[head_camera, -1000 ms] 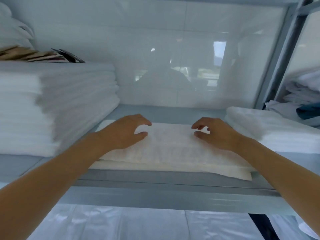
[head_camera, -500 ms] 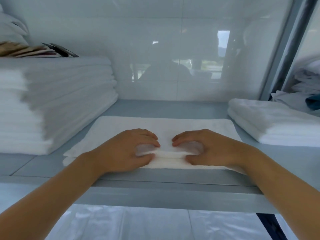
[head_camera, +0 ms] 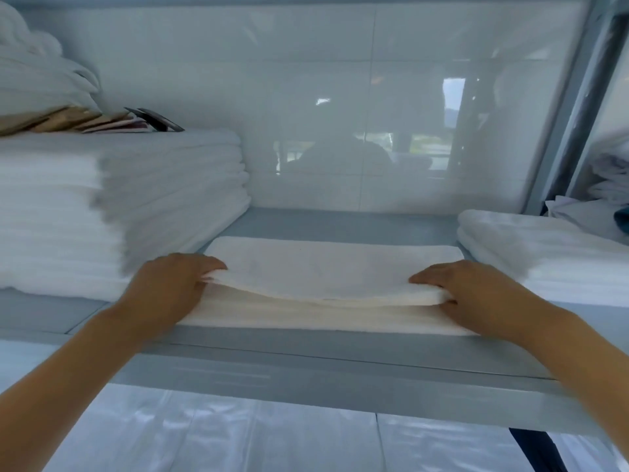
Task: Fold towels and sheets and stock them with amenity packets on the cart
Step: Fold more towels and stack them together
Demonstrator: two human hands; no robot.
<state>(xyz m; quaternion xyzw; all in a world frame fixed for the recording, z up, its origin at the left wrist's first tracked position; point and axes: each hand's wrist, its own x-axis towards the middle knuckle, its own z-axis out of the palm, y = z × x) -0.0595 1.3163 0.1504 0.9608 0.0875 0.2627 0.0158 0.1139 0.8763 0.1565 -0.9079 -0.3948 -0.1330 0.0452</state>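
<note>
**Now both hands grip the near edge of a towel on the shelf**

Seen from the head camera, a white folded towel (head_camera: 326,267) lies flat on a grey-blue shelf (head_camera: 306,356), roughly in the middle between two other piles. Its far part rests on the shelf, while its upper layer is raised a little along the near edge, sagging between the hands above the lower layer.

The left hand (head_camera: 166,291) grips the near left corner of that upper layer, fingers curled over the top of the cloth and the thumb tucked beneath. The right hand (head_camera: 473,294) holds the near right corner the same way, fingers bent over the fabric and pinching it. Both bare forearms reach in from the bottom corners of the view.

To the left, touching or just beside the towel's far left corner, stands a tall stack of white linens (head_camera: 112,206); its near side is blurred. On top of that stack lie several flat packets (head_camera: 102,122), brown and dark, with bunched white cloth (head_camera: 37,66) behind them. To the right sits a lower pile of folded towels (head_camera: 544,250), just beside the towel's right end. Behind the shelf is a glossy white tiled wall (head_camera: 340,97) showing dim reflections. A grey upright post (head_camera: 575,107) frames the right side, with more crumpled linen (head_camera: 609,185) beyond it.
</note>
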